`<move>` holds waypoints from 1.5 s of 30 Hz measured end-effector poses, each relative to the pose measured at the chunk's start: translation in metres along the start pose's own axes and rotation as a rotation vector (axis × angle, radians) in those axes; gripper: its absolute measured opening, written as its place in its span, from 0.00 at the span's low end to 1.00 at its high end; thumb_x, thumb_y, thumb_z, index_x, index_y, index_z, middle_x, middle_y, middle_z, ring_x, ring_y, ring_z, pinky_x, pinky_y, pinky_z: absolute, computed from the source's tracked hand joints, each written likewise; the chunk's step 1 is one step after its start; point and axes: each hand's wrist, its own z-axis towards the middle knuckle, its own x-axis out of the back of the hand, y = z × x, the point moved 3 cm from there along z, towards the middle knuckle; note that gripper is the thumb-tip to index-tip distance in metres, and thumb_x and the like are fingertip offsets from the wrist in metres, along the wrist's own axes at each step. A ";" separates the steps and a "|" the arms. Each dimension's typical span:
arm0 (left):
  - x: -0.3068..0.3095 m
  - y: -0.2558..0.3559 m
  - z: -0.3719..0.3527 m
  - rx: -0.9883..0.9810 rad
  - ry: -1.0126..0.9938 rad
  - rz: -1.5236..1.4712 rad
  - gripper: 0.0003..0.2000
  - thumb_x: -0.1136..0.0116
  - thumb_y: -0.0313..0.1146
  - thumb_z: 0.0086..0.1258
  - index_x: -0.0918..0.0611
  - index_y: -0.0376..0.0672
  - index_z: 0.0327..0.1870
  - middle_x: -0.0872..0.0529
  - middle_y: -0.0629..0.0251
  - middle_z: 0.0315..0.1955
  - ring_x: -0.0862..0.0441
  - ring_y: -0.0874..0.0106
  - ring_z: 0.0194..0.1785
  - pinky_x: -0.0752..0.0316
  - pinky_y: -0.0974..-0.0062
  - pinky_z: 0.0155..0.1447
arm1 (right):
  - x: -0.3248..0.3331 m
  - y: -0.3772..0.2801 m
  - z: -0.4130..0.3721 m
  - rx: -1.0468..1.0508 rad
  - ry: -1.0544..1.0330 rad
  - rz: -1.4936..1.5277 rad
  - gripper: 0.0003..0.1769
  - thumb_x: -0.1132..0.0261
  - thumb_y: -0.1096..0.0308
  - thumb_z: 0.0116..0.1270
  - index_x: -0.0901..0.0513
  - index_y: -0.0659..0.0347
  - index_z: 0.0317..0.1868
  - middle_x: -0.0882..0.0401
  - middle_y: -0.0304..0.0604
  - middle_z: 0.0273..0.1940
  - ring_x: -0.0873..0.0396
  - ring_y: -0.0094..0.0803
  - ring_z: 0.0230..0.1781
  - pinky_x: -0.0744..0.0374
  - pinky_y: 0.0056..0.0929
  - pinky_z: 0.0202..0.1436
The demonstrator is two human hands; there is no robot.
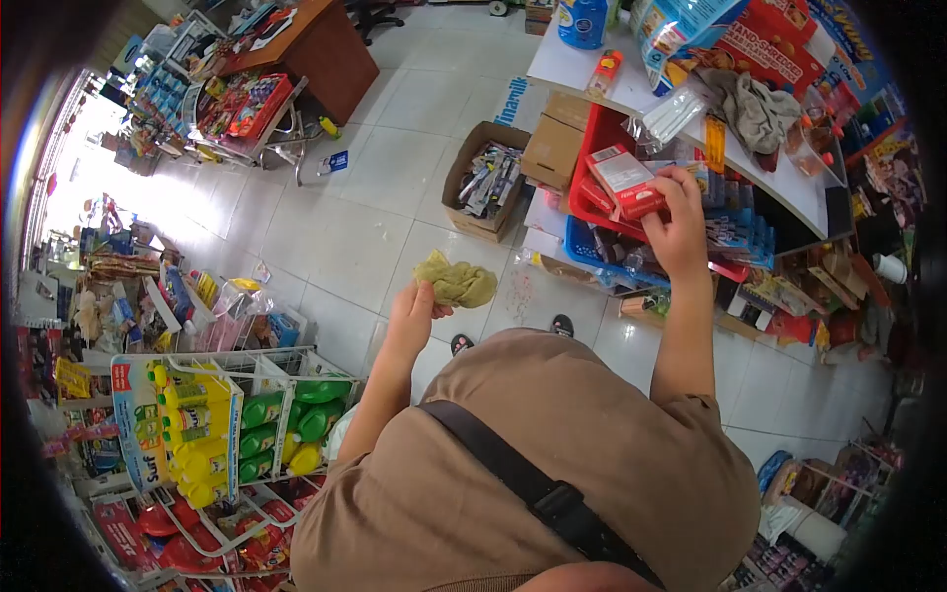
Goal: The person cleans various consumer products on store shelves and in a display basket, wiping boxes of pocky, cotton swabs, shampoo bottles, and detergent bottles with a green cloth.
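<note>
My left hand [414, 314] is closed round a crumpled yellow-green cloth [460, 284], held out over the tiled floor. On the other side, my right hand [678, 219] grips the near end of a red and white box [625, 181]. That box is over a red basket [584, 202], in which more red packaging shows. Just below it sits a blue basket [584, 255] holding dark items I cannot make out. My right palm is turned away, so part of the grip is hidden.
An open carton [477, 219] full of small packets stands on the floor beside a closed cardboard box [554, 140]. A white counter [631, 89] carries bottles, bags and a grey cloth [755, 107]. At left, a rack [237, 424] holds yellow and green bottles. A brown desk [330, 59] stands farther off.
</note>
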 end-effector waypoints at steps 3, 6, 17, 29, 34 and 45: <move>-0.003 -0.001 -0.001 -0.013 0.015 0.040 0.29 0.71 0.54 0.72 0.24 0.34 0.34 0.20 0.63 0.21 0.25 0.77 0.24 0.31 0.81 0.30 | 0.006 0.027 0.006 0.063 0.024 -0.185 0.19 0.39 0.78 0.48 0.26 0.58 0.44 0.30 0.51 0.46 0.27 0.49 0.45 0.27 0.37 0.49; -0.003 -0.007 0.001 -0.010 0.008 0.060 0.28 0.71 0.53 0.73 0.24 0.34 0.35 0.20 0.62 0.21 0.24 0.77 0.24 0.30 0.81 0.29 | -0.004 0.060 0.024 -0.038 0.001 -0.261 0.18 0.35 0.68 0.53 0.25 0.59 0.46 0.25 0.51 0.43 0.26 0.50 0.45 0.27 0.40 0.47; -0.012 -0.006 0.005 0.027 0.005 0.011 0.23 0.68 0.44 0.74 0.23 0.34 0.33 0.19 0.62 0.19 0.26 0.77 0.22 0.31 0.81 0.29 | 0.047 0.080 0.005 -0.098 0.170 -0.821 0.24 0.33 0.51 0.50 0.20 0.60 0.42 0.22 0.46 0.42 0.27 0.44 0.50 0.32 0.43 0.56; -0.023 -0.009 0.014 0.064 -0.057 0.053 0.23 0.66 0.46 0.74 0.24 0.33 0.35 0.19 0.62 0.20 0.24 0.77 0.23 0.31 0.81 0.29 | 0.099 0.087 -0.038 -0.352 -0.322 -0.945 0.43 0.26 0.65 0.40 0.35 0.61 0.60 0.34 0.50 0.60 0.50 0.51 0.68 0.44 0.51 0.66; -0.031 -0.009 0.021 0.104 -0.153 0.049 0.19 0.62 0.43 0.72 0.24 0.34 0.39 0.18 0.62 0.25 0.23 0.77 0.27 0.29 0.80 0.32 | 0.123 0.060 -0.045 -0.408 -0.084 -0.530 0.41 0.27 0.67 0.40 0.33 0.61 0.58 0.34 0.51 0.57 0.41 0.51 0.62 0.39 0.41 0.63; -0.066 0.037 0.016 -0.221 -0.488 -0.189 0.42 0.38 0.51 0.56 0.46 0.37 0.65 0.34 0.55 0.59 0.28 0.64 0.56 0.34 0.65 0.60 | 0.108 -0.037 -0.038 -0.024 0.098 0.665 0.51 0.22 0.60 0.37 0.40 0.65 0.60 0.36 0.52 0.57 0.32 0.40 0.55 0.32 0.36 0.58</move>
